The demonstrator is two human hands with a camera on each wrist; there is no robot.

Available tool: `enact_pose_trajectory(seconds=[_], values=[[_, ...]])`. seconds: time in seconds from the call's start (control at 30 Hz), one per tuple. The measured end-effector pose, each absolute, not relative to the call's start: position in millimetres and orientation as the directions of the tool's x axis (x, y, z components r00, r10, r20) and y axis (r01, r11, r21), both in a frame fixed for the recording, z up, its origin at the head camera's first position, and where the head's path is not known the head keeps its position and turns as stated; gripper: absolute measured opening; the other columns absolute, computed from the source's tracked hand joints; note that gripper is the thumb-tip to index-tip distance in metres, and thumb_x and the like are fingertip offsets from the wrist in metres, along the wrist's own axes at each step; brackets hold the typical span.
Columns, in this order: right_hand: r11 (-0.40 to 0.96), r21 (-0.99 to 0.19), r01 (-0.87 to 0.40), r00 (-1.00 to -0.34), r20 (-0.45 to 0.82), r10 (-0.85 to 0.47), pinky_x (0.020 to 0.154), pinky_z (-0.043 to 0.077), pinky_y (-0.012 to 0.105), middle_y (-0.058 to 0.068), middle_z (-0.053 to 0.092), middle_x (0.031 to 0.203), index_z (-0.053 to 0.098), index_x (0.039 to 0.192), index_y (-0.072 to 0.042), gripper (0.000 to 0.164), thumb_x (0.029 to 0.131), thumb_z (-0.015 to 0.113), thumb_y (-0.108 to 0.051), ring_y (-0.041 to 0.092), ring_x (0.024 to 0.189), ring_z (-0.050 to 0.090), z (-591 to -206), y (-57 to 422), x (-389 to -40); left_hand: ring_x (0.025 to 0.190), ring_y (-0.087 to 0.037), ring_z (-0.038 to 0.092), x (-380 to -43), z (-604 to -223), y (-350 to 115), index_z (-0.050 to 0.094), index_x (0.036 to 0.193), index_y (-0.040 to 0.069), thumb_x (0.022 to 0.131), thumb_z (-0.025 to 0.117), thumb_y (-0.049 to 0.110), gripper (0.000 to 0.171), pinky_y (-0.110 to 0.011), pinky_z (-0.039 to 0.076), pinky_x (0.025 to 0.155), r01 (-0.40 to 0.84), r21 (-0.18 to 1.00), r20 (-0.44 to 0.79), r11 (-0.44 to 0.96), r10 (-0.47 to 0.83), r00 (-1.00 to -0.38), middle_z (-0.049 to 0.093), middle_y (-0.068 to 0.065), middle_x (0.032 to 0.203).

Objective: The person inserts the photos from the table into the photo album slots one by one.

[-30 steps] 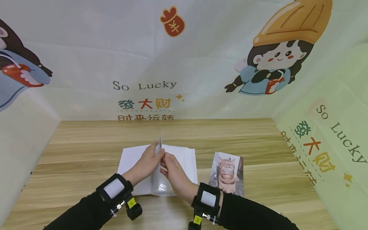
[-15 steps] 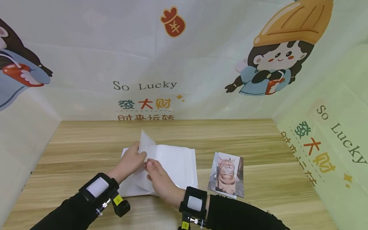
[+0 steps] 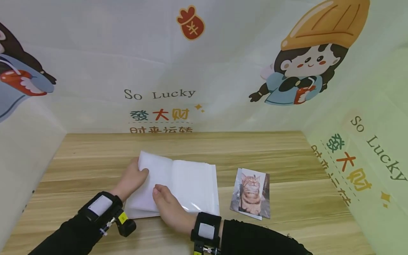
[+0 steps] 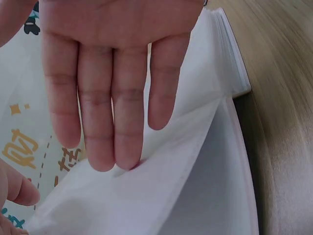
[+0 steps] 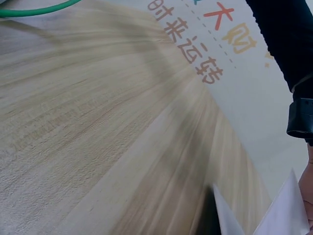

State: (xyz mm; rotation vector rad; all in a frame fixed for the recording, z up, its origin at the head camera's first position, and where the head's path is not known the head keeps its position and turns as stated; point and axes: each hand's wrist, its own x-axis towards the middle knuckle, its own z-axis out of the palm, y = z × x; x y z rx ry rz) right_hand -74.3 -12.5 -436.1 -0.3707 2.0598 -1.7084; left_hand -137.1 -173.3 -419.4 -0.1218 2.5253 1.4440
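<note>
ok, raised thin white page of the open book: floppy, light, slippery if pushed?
The raised white page is likely floppy: its surface curves beside the left hand. Probably light: it looks like a thin sheet. Maybe slippery, if it matches the glossy white facing page, which shows glare.

"So Lucky" [image 3: 159, 94] stands in dark letters on the back sheet [image 3: 229, 71], above the far edge of the counter [image 3: 302, 198]; under it runs 發大财 [image 3: 159, 114] in teal, red and gold; the brown line [image 3: 160, 130] below is cut off there; a red pouch [image 3: 191, 23] higher up bears a yuan sign, ¥; the right sheet [image 3: 379, 99] repeats "So Lucky" and 發大财, slanting along the counter's right edge; the right wrist view shows 时来运转 [image 5: 188, 49] whole, in brown, beside 大财; yellow stickers [image 3: 122, 217] on the wrist devices are too small to read.
</note>
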Motion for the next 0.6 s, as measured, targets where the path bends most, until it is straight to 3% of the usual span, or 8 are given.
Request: enact_pose_trajectory(seconds=[0.2,0.43,0.6], values=[[0.246,-0.968,0.054,-0.869,-0.166,-0.466,0.108,0.033,0.042,0.020,0.047,0.143,0.040,0.142,0.006,0.055,0.107,0.032,-0.036,0.030,0.134,0.041,-449,-16,-72,0.128,-0.052,0.032,-137,-428,-177,0.012,0.138,-0.028,0.093,0.040,0.002,0.061,-0.061,0.026,0.106,-0.208,0.839,-0.248,0.503,0.013,-0.969,0.026,-0.047,0.137],[0.262,-0.964,0.045,-0.864,-0.169,-0.475,0.108,0.033,0.041,0.021,0.049,0.140,0.040,0.141,0.007,0.054,0.106,0.034,-0.034,0.029,0.133,0.042,-457,-19,-69,0.121,-0.054,0.038,-138,-442,-176,0.021,0.132,-0.031,0.087,0.047,0.000,0.061,-0.060,0.032,0.104,-0.231,0.785,-0.247,0.575,-0.051,-0.968,0.032,-0.049,0.131],[0.277,-0.960,0.043,-0.857,-0.178,-0.483,0.108,0.034,0.039,0.021,0.050,0.138,0.042,0.140,0.007,0.053,0.106,0.036,-0.033,0.027,0.131,0.044,-459,-19,-68,0.128,-0.057,0.026,-139,-449,-173,0.013,0.134,-0.031,0.089,0.052,0.009,0.072,-0.061,0.024,0.107,-0.263,0.707,-0.304,0.657,-0.054,-0.951,0.020,-0.051,0.136]])
